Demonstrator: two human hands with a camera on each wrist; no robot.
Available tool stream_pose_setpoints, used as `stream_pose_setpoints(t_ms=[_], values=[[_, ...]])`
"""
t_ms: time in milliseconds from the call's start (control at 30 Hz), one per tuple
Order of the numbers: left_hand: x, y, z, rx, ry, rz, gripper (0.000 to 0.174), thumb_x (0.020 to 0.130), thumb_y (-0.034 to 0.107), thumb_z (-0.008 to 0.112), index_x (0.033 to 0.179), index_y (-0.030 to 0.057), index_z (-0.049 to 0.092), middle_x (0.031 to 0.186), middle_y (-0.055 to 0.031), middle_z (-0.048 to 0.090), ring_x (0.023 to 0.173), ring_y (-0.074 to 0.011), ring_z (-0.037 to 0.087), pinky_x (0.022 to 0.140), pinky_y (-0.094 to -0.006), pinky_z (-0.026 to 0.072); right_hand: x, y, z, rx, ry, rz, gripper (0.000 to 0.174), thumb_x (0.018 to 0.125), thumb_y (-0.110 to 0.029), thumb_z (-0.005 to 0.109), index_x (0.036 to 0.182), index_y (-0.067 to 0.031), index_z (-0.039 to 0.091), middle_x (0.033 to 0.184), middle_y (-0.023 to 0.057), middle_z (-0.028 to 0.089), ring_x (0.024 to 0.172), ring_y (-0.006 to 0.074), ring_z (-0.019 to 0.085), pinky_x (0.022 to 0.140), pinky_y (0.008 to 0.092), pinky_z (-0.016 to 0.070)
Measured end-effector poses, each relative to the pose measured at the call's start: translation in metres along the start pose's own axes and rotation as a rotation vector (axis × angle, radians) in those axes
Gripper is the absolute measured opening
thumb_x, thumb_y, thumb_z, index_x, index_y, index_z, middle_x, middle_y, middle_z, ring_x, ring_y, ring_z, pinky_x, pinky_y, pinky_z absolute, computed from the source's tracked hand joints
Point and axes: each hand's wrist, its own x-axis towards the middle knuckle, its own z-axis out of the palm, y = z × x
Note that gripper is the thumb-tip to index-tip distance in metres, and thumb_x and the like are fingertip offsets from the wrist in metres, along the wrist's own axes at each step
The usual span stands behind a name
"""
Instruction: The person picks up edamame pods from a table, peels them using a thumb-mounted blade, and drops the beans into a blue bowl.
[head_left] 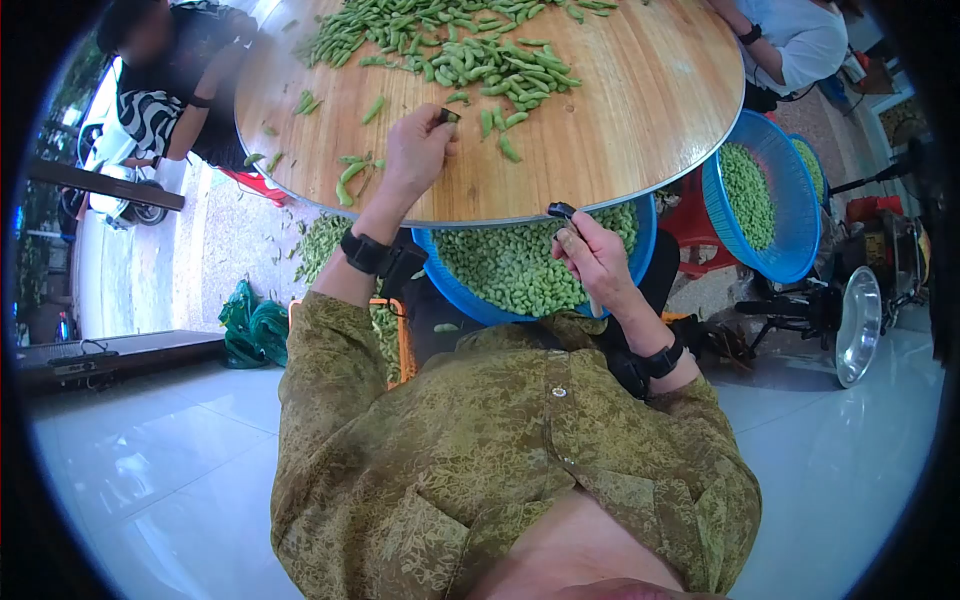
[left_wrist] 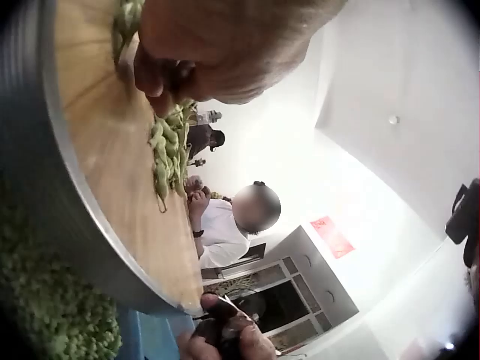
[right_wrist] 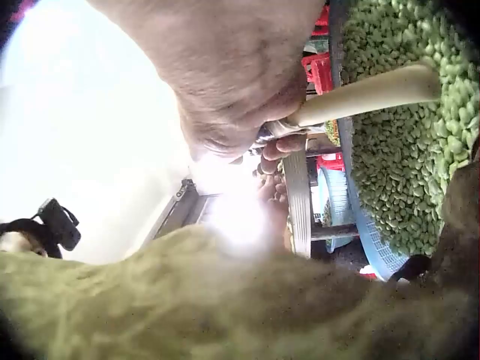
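Observation:
My left hand is over the round wooden table, fingers bent, just short of a pile of green soybean pods. Something dark shows at its fingertips; I cannot tell whether it holds a pod. In the left wrist view the left hand overlaps pods. My right hand, in front of the table edge, grips a tool with a cream rod-like handle; its other end is hidden in the fist. A dark cover sits at a right fingertip. Below is a blue basin of shelled beans.
Loose pods lie near the table's left edge. Another blue basket of beans stands at right, beside a metal bowl. An orange crate and a green bag are on the left. Two people sit across the table.

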Motion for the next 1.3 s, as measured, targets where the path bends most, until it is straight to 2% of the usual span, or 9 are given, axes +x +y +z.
stream_pose_setpoints(t_ms=[167, 233, 367, 467, 800, 900, 967, 1067, 1300], values=[[-0.009, 0.007, -0.036, 1.409, 0.478, 0.806, 0.022, 0.079, 0.006, 0.056, 0.099, 0.0048, 0.065, 0.094, -0.0128, 0.065, 0.082, -0.0338, 0.062, 0.069, -0.0425, 0.0503, -0.004, 0.004, -0.007, -0.006, 0.045, 0.060, 0.026, 0.095, -0.012, 0.051, 0.117, 0.0007, 0.056, 0.070, 0.0016, 0.060, 0.057, 0.0053, 0.047, 0.054, 0.0216, 0.0401], [-0.010, 0.013, -0.033, 1.330, 0.471, 0.882, 0.023, 0.078, 0.006, 0.055, 0.098, 0.0046, 0.064, 0.096, -0.0170, 0.061, 0.087, -0.0367, 0.059, 0.070, -0.0446, 0.0497, -0.004, 0.004, -0.005, -0.024, 0.052, 0.085, 0.025, 0.095, -0.012, 0.051, 0.116, 0.0007, 0.056, 0.069, 0.0022, 0.060, 0.057, 0.0059, 0.048, 0.054, 0.0222, 0.0406], [-0.032, 0.030, 0.026, 0.751, 0.089, 0.608, 0.019, 0.084, 0.022, 0.061, 0.086, 0.0029, 0.060, 0.086, -0.0164, 0.059, 0.082, -0.0366, 0.061, 0.070, -0.0452, 0.0495, 0.000, -0.006, 0.002, -0.137, -0.002, -0.037, 0.024, 0.094, -0.010, 0.052, 0.114, 0.0016, 0.056, 0.071, 0.0053, 0.061, 0.062, 0.0097, 0.055, 0.058, 0.0249, 0.0446], [-0.036, 0.033, 0.055, 0.890, -0.002, 0.456, 0.027, 0.085, 0.029, 0.063, 0.088, 0.0024, 0.059, 0.086, -0.0174, 0.060, 0.082, -0.0370, 0.062, 0.072, -0.0468, 0.0493, 0.000, -0.008, 0.003, -0.131, -0.008, -0.054, 0.023, 0.094, -0.009, 0.052, 0.114, 0.0022, 0.056, 0.071, 0.0062, 0.061, 0.065, 0.0116, 0.058, 0.061, 0.0260, 0.0466], [-0.024, 0.005, 0.032, 0.817, 0.108, 0.521, 0.021, 0.081, 0.017, 0.062, 0.092, 0.0000, 0.057, 0.081, -0.0216, 0.061, 0.074, -0.0408, 0.060, 0.068, -0.0479, 0.0475, -0.002, 0.000, -0.002, 0.253, 0.062, 0.097, 0.026, 0.098, -0.018, 0.048, 0.116, -0.0009, 0.055, 0.077, 0.0016, 0.059, 0.055, 0.0033, 0.046, 0.047, 0.0187, 0.0372], [-0.032, 0.007, 0.027, 0.634, 0.047, 0.400, 0.017, 0.081, 0.009, 0.061, 0.094, -0.0023, 0.059, 0.081, -0.0191, 0.066, 0.072, -0.0350, 0.063, 0.064, -0.0425, 0.0510, 0.005, -0.011, 0.006, 0.341, 0.065, 0.083, 0.028, 0.100, -0.022, 0.046, 0.116, -0.0013, 0.055, 0.077, 0.0012, 0.057, 0.054, 0.0037, 0.045, 0.045, 0.0182, 0.0366], [-0.037, 0.007, 0.028, 0.007, -0.154, 0.019, 0.014, 0.085, 0.008, 0.061, 0.095, -0.0012, 0.061, 0.079, -0.0100, 0.067, 0.066, -0.0175, 0.063, 0.056, -0.0287, 0.0486, 0.012, -0.012, 0.008, 0.356, 0.034, 0.080, 0.031, 0.100, -0.023, 0.045, 0.119, -0.0005, 0.054, 0.076, 0.0014, 0.057, 0.053, 0.0041, 0.044, 0.044, 0.0190, 0.0359], [-0.062, 0.022, 0.041, -0.302, -0.324, -0.135, 0.010, 0.090, 0.007, 0.059, 0.097, -0.0002, 0.062, 0.080, -0.0051, 0.066, 0.064, -0.0064, 0.060, 0.053, -0.0169, 0.0439, 0.019, -0.018, 0.014, 0.500, 0.009, 0.096, 0.035, 0.100, -0.023, 0.045, 0.127, -0.0011, 0.049, 0.076, 0.0012, 0.056, 0.052, 0.0044, 0.043, 0.044, 0.0199, 0.0351], [-0.082, 0.018, 0.057, -0.263, -0.385, -0.113, 0.013, 0.091, 0.012, 0.061, 0.096, -0.0007, 0.061, 0.078, -0.0031, 0.065, 0.063, -0.0062, 0.057, 0.054, -0.0196, 0.0436, 0.014, -0.021, 0.014, 0.534, 0.028, 0.058, 0.044, 0.100, -0.024, 0.045, 0.138, -0.0026, 0.041, 0.077, 0.0035, 0.055, 0.056, 0.0047, 0.045, 0.044, 0.0181, 0.0343]])
